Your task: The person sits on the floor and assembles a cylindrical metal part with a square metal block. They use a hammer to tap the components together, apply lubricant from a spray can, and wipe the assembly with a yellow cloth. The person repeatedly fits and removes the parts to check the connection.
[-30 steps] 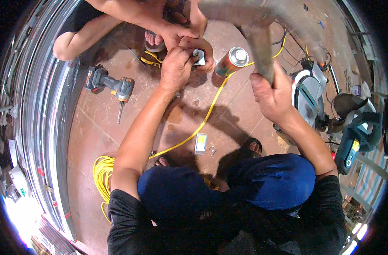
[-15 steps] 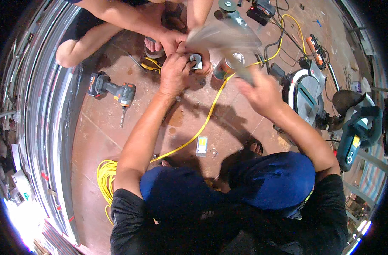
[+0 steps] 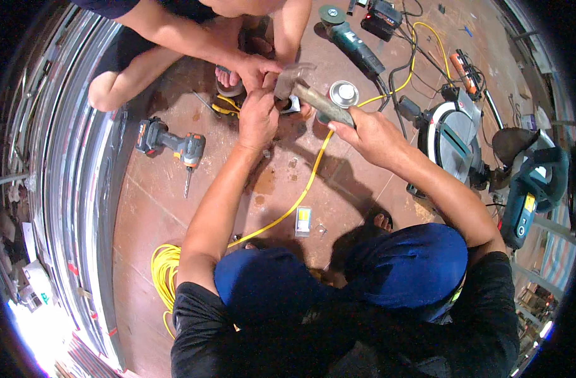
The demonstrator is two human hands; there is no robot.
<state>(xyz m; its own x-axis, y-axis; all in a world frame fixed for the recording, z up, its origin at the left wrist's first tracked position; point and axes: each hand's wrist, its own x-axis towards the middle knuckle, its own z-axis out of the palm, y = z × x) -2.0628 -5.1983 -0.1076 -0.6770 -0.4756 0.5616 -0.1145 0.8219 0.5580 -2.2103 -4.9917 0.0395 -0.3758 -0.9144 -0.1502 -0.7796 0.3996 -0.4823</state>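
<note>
My right hand point(image 3: 371, 137) is closed around the handle of a claw hammer point(image 3: 325, 104). The hammer's head is over a small light-grey metal piece point(image 3: 293, 104) and hides part of it. My left hand point(image 3: 259, 121) is beside that piece, fingers bent and closed; whatever they pinch is hidden behind the hammer head. Across from me a co-worker's hand point(image 3: 253, 70) is close against my left fingers, and their other hand shows only in part beyond the metal piece.
A tin can point(image 3: 344, 94) stands beside the hammer, an angle grinder point(image 3: 354, 45) behind it. At left are a cordless drill point(image 3: 174, 142), yellow-handled pliers point(image 3: 225, 108) and long metal profiles point(image 3: 80, 189). A yellow cable point(image 3: 310, 183) crosses the floor; a round-based saw point(image 3: 450, 142) is at right.
The hammer, blurred and raised half a second ago, has come down to the left onto the spot by my left hand. My left hand stays at the metal piece.
</note>
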